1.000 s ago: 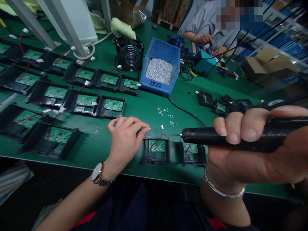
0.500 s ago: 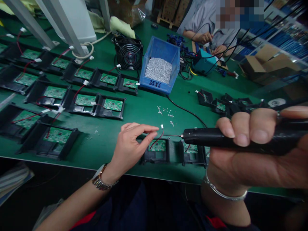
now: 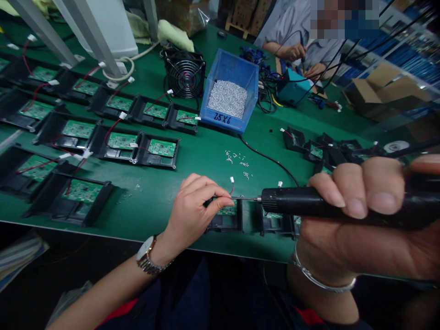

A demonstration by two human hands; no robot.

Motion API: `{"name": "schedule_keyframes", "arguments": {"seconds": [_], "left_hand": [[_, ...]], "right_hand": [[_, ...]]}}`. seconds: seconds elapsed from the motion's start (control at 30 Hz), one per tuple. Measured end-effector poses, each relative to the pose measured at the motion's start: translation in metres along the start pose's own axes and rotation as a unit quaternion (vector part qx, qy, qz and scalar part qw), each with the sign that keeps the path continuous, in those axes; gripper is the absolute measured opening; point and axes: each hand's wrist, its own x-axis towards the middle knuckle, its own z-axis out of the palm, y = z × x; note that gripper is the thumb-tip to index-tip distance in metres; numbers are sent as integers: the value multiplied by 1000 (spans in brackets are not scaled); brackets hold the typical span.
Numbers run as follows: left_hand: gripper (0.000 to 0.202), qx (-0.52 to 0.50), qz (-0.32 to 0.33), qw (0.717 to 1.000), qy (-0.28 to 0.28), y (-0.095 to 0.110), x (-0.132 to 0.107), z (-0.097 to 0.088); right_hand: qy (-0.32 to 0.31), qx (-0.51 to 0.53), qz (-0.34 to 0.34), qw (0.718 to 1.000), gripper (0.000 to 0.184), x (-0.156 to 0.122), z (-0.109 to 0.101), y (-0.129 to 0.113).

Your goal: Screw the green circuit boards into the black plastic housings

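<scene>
My right hand [image 3: 364,220] is wrapped round a black electric screwdriver [image 3: 292,200], held level with its thin bit pointing left. At the tip of that bit, my left hand [image 3: 194,206] has thumb and forefinger pinched together; a screw there, if any, is too small to make out. Just below the bit lies a black plastic housing [image 3: 225,224] with a green circuit board [image 3: 228,210] in it, partly hidden by my left hand. A white connector [image 3: 232,179] on a red lead sticks up behind the bit. Several loose screws [image 3: 244,163] lie on the table beyond.
A blue bin [image 3: 228,120] full of small screws stands behind, beside a black fan [image 3: 185,75]. Rows of housings [image 3: 154,153] with boards fill the left. More housings [image 3: 294,139] lie at right. Across the table a co-worker's hand [image 3: 294,52] holds a tool near a teal box [image 3: 294,87].
My left hand has moved slightly right and its fingers have closed at the bit's tip. The screwdriver's bit has dropped a little.
</scene>
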Motion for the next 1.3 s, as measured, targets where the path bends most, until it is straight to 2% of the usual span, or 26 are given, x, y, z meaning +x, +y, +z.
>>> {"name": "schedule_keyframes", "arguments": {"seconds": [0.13, 0.23, 0.4, 0.53, 0.57, 0.67, 0.7, 0.77, 0.9, 1.03, 1.3], "left_hand": [[12, 41, 36, 998, -12, -2, 1, -2], [18, 79, 75, 994, -29, -3, 4, -4], [24, 165, 159, 969, -87, -3, 10, -8], [22, 187, 170, 962, -103, -3, 7, -6], [32, 184, 161, 964, -105, -3, 5, -5], [107, 181, 117, 968, -128, -3, -4, -5], [123, 182, 101, 968, -143, -3, -7, -6], [134, 183, 78, 964, -175, -4, -14, -8], [133, 193, 51, 957, -209, -7, -24, -11], [127, 194, 42, 957, -213, -10, -28, -11], [111, 182, 24, 956, -230, -12, -29, -12]], "right_hand": [[-27, 24, -4, 999, 18, 0, 0, 3], [-33, 16, -11, 999, 17, -1, 3, 3], [-32, 9, -26, 999, 14, -6, 13, 3], [-46, -3, -42, 998, 15, -12, 19, 8], [-52, -3, -47, 998, 17, -13, 19, 10], [-65, -11, -45, 997, 20, -18, 15, 16], [-74, -17, -38, 996, 19, -19, 13, 18], [-92, -28, -33, 995, 18, -22, 9, 23], [-83, -40, -30, 995, 20, -27, 4, 31], [-63, -42, -20, 997, 20, -29, 5, 33], [-68, -70, -19, 995, 22, -33, 3, 40]]}}
